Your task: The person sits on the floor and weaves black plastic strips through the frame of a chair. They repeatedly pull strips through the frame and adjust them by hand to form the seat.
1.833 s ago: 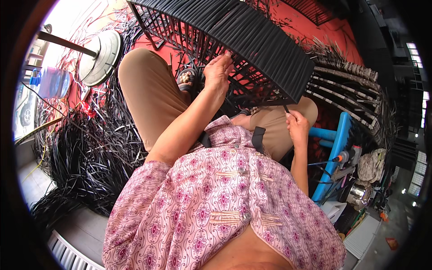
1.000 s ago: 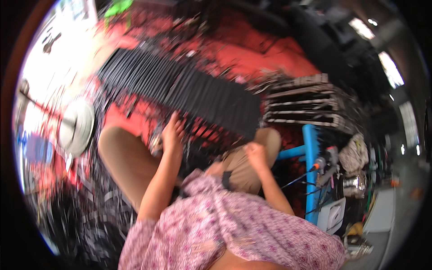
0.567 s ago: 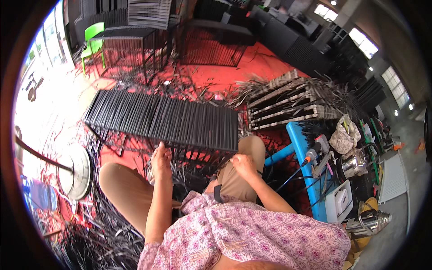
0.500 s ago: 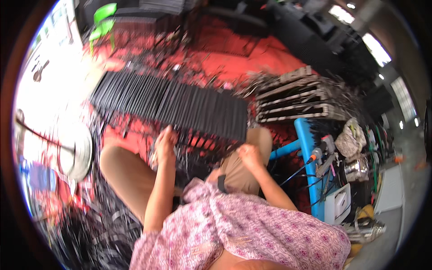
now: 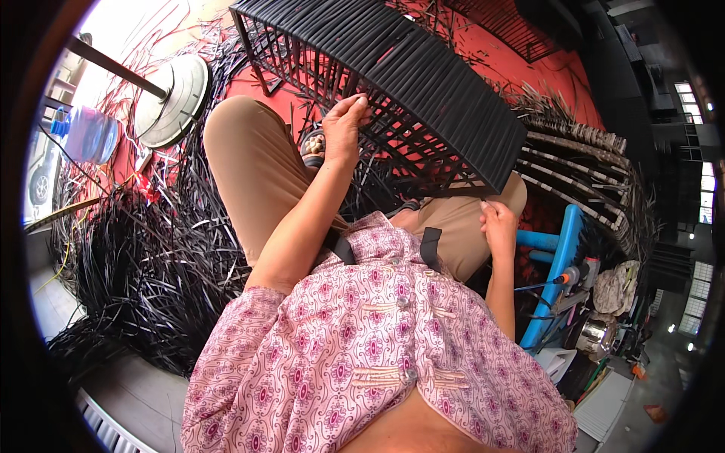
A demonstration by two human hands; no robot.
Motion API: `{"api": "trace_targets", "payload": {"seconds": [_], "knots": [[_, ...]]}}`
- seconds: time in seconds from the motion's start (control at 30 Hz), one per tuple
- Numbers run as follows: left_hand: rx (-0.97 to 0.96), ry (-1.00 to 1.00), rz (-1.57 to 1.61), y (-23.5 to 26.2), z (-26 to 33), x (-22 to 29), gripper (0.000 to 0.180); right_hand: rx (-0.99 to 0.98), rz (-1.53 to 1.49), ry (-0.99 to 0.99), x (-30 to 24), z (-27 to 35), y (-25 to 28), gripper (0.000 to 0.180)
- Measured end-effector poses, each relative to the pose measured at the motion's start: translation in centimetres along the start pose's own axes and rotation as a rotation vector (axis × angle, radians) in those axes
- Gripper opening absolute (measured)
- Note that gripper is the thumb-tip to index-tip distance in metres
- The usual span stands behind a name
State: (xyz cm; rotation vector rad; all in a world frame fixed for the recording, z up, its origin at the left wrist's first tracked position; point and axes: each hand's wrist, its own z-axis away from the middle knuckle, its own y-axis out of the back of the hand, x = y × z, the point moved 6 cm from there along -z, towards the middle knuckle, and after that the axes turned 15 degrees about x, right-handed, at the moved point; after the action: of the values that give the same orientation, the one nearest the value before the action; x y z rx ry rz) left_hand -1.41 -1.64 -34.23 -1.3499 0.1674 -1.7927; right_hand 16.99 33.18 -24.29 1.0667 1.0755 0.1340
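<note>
A long black frame (image 5: 393, 68), its top wrapped closely with flat black strips and its sides open bars, stands before my knees. Close beside its near side is my left hand (image 5: 344, 127), the thumb and fingers pressed together in a pinch. Whatever may be between those fingertips is too small or hidden to name. My right hand (image 5: 498, 226) is just below the frame's right end, over my right thigh, with the fingers curled in. I cannot make out what, if anything, it holds.
Loose black strips (image 5: 151, 257) lie heaped at my left, near a round pale base with a pole (image 5: 174, 98) and a blue water jug (image 5: 91, 134). At right stand a slatted rack (image 5: 581, 166), a blue stool (image 5: 555, 275), a power tool (image 5: 578, 275) and a metal pot (image 5: 596, 338).
The view has swung and tilted, so the black frame now slants higher in the picture. Both hands stay near its near side, fingers closed, and the earlier blur has cleared.
</note>
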Motion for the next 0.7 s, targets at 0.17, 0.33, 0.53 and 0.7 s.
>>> {"api": "trace_targets", "payload": {"seconds": [0.17, 0.33, 0.53, 0.7], "knots": [[0.039, 0.097, 0.112, -1.2, -0.8, -0.5, 0.029, 0.031, 0.001, 0.056, -0.8, 0.5, 0.5, 0.031], [0.114, 0.362, 0.238, -2.1, 0.2, -2.4, 0.026, 0.033, 0.066, 0.099, -1.4, 0.6, 0.8, 0.029], [0.137, 0.422, 0.155, -2.3, 0.3, -2.2, 0.016, 0.062, 0.027, 0.064, -2.2, 1.4, 0.9, 0.027], [0.081, 0.24, 0.055, -1.6, -0.7, -1.3, 0.029, 0.083, 0.045, 0.132, -1.3, 0.8, -0.2, 0.027]]}}
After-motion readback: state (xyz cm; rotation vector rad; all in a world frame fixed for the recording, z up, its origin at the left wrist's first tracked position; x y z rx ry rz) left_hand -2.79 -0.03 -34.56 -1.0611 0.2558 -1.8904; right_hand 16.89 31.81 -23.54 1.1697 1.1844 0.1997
